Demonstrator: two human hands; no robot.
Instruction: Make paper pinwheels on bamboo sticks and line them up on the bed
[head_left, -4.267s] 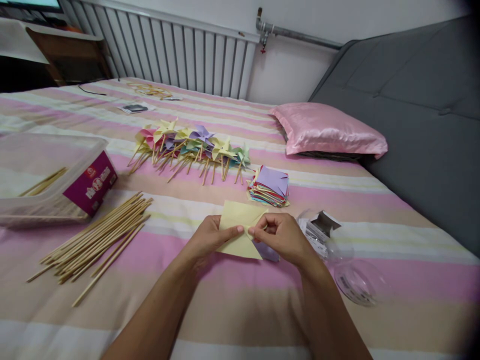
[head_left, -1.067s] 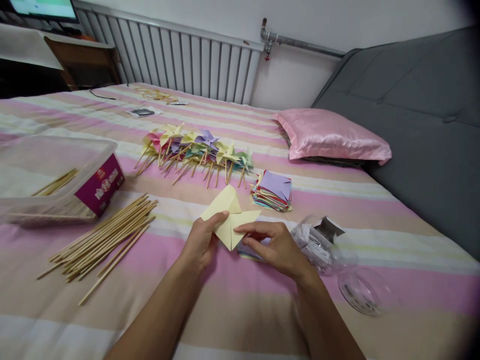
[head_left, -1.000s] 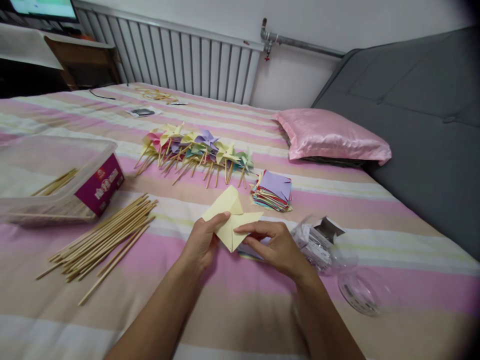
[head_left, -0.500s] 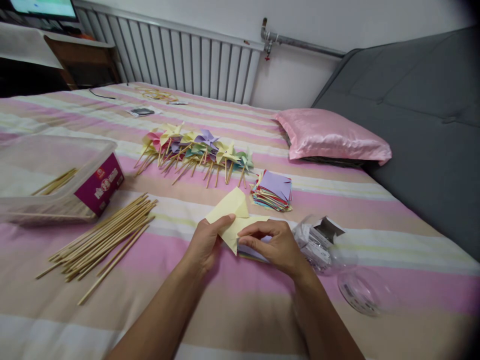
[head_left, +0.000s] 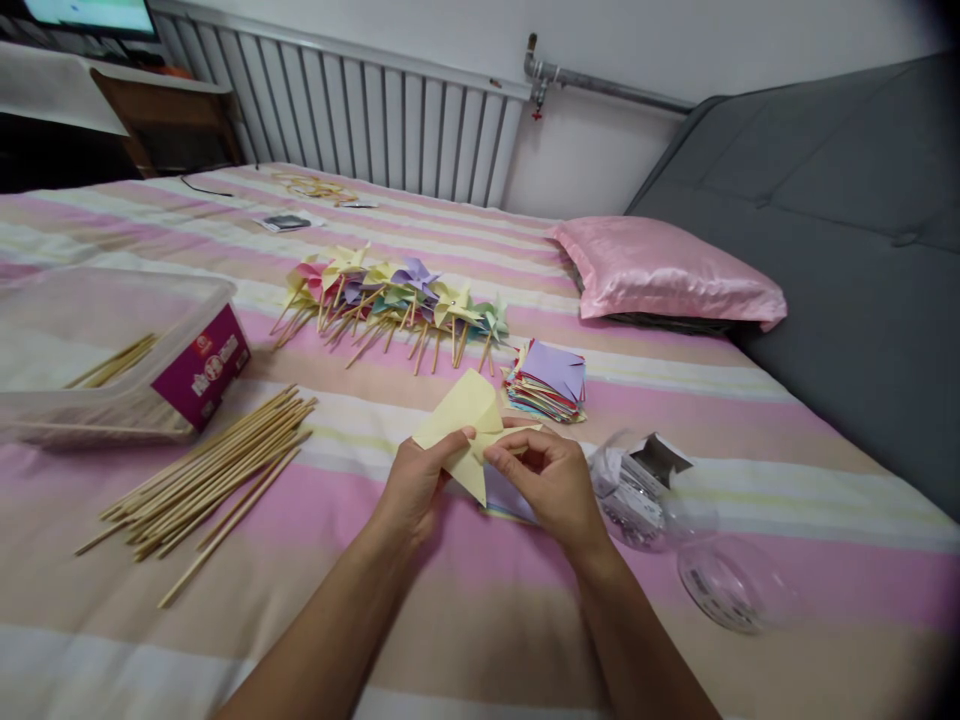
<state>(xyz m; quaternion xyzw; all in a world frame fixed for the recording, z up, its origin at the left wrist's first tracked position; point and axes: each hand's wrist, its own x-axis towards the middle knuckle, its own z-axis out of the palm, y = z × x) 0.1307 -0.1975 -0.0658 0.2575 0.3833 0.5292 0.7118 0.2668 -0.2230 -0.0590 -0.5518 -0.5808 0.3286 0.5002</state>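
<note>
A pale yellow, cut sheet of paper (head_left: pixel 463 405) is held over the bed between both hands. My left hand (head_left: pixel 415 482) pinches it from the left, thumb on top near the middle. My right hand (head_left: pixel 551 483) is closed on a flap at its right side, bending it inward. Beneath the right hand, partly covered, lies a small stack of lilac paper (head_left: pixel 511 500). Just beyond, a pile of coloured cut paper squares (head_left: pixel 551 372) rests on the sheet. Several finished paper pinwheels (head_left: pixel 394 295) on sticks lie in a row farther back.
Loose wooden sticks (head_left: pixel 210 475) lie at the left, beside a clear plastic box (head_left: pixel 199 375) holding more. To the right are a clear tub (head_left: pixel 634 500) of small metallic pieces and a clear round lid (head_left: pixel 724 590). A pink pillow (head_left: pixel 667 270) lies near the grey headboard (head_left: pixel 832 210).
My right hand has turned, its thumb and fingers now folding the yellow paper's right flap towards the middle. My left hand keeps its hold almost unmoved.
</note>
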